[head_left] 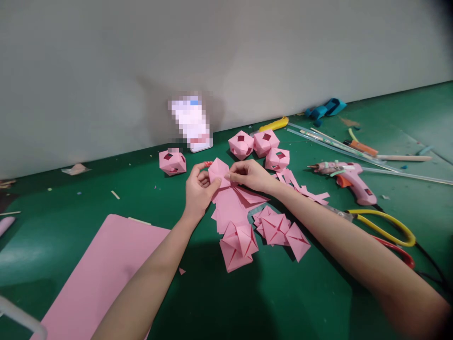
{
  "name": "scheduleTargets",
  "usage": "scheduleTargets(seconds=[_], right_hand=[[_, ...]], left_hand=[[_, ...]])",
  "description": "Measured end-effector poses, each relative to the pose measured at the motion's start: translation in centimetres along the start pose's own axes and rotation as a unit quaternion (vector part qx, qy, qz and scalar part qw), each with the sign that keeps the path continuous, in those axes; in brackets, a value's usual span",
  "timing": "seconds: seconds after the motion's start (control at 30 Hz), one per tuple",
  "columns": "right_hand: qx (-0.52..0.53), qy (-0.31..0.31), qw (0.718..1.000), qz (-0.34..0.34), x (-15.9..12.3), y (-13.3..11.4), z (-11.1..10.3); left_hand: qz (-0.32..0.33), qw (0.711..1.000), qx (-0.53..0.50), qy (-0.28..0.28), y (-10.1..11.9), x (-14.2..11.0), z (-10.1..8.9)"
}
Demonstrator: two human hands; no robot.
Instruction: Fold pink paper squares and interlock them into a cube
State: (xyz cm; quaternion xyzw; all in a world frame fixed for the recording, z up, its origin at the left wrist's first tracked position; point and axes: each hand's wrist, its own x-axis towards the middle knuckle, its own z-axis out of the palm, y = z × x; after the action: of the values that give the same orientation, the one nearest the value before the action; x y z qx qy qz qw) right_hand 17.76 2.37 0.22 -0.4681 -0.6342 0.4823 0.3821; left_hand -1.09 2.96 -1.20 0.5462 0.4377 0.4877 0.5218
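Between both hands is a small pink paper square (218,171) with folded corners, held above the pile. My left hand (201,190) grips its left and lower side, thumb on the front; a red-and-white wrap shows on one finger. My right hand (249,174) pinches the right corner between thumb and fingertips. Below lie loose pink paper sheets (230,210). Nearer me is a stack of folded pink squares (236,255), and to its right lie more folded squares (276,229). Finished-looking pink paper balls (241,145) with square openings stand behind the right hand; another paper ball (172,162) sits left.
A phone (193,123) leans on the wall. At right lie a pink glue gun (348,177), yellow-and-red-handled scissors (385,224), glue sticks (339,146) and paper offcuts (300,186). A yellow cutter (274,124) rests by the wall. A large pink sheet (102,269) lies at left.
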Motion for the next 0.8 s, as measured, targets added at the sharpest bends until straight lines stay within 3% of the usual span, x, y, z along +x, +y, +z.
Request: scheduleTargets(seconds=[0.23, 0.6, 0.8], right_hand=[[-0.03, -0.042, 0.999, -0.008, 0.02, -0.11, -0.21], [-0.03, -0.059, 0.998, -0.008, 0.01, -0.15, -0.06], [-0.037, -0.038, 0.998, -0.027, 0.01, 0.13, 0.15]], left_hand=[[-0.003, 1.0, 0.0, 0.007, 0.0, 0.05, -0.08], [-0.022, 0.999, -0.036, 0.025, 0.53, 0.03, 0.11], [-0.025, 0.998, -0.049, 0.03, 0.61, 0.03, 0.09]])
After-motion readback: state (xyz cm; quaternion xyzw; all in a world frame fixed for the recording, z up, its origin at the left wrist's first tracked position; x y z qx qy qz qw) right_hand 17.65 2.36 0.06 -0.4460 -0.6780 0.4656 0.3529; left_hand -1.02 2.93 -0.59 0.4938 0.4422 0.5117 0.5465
